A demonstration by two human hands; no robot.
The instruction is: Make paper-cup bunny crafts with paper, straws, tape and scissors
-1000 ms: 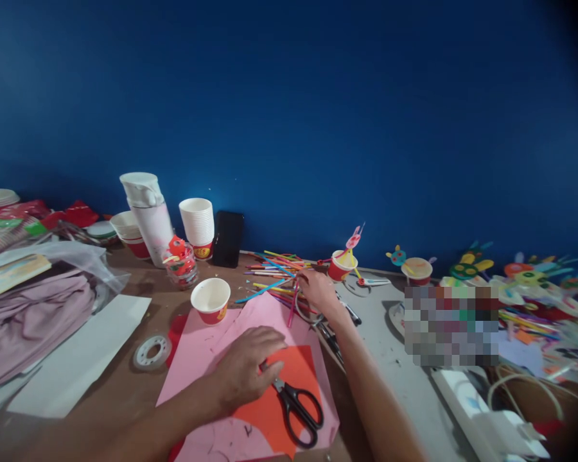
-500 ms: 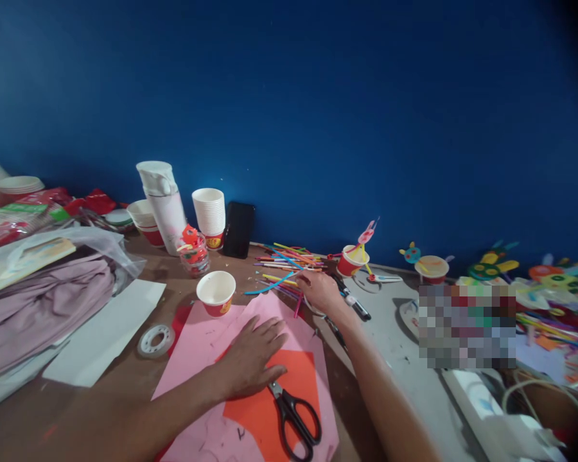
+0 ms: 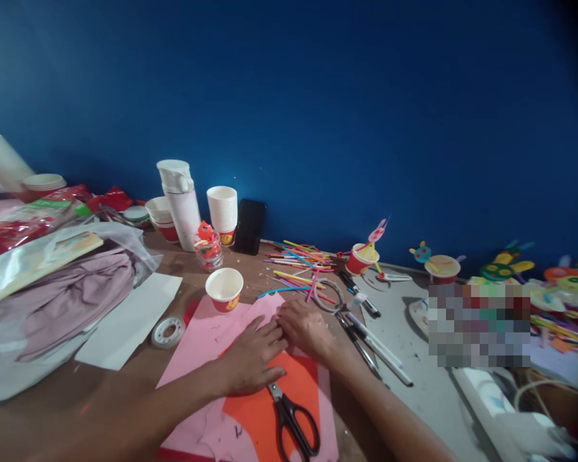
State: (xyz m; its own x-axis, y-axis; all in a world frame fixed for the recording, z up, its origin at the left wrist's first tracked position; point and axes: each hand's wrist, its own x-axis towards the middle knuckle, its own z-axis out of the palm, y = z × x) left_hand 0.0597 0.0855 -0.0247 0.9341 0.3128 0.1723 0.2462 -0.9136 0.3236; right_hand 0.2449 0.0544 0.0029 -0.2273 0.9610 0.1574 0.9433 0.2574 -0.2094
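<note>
My left hand (image 3: 250, 359) lies flat, fingers spread, on an orange paper sheet (image 3: 270, 410) that rests on a larger pink sheet (image 3: 207, 340). My right hand (image 3: 304, 327) sits just right of it on the pink sheet, fingers curled down and touching the left fingertips; whether it holds anything is hidden. Black-handled scissors (image 3: 291, 420) lie on the orange sheet just below my left hand. A red-and-white paper cup (image 3: 225, 289) stands at the pink sheet's far corner. Behind my right hand lie a pile of coloured sticks (image 3: 298, 263) and a clear ring (image 3: 328, 296).
A tape roll (image 3: 168, 331) and white sheet (image 3: 130, 321) lie left. A plastic bag with cloth (image 3: 52, 289) fills the far left. A white bottle (image 3: 183, 205), stacked cups (image 3: 222, 208) and a black phone (image 3: 250, 226) stand by the blue wall. Pens (image 3: 376, 340) and craft cups (image 3: 361, 260) lie right.
My right hand has drawn back from the coloured sticks to the pink sheet beside my left hand. The view has shifted, so everything sits further right.
</note>
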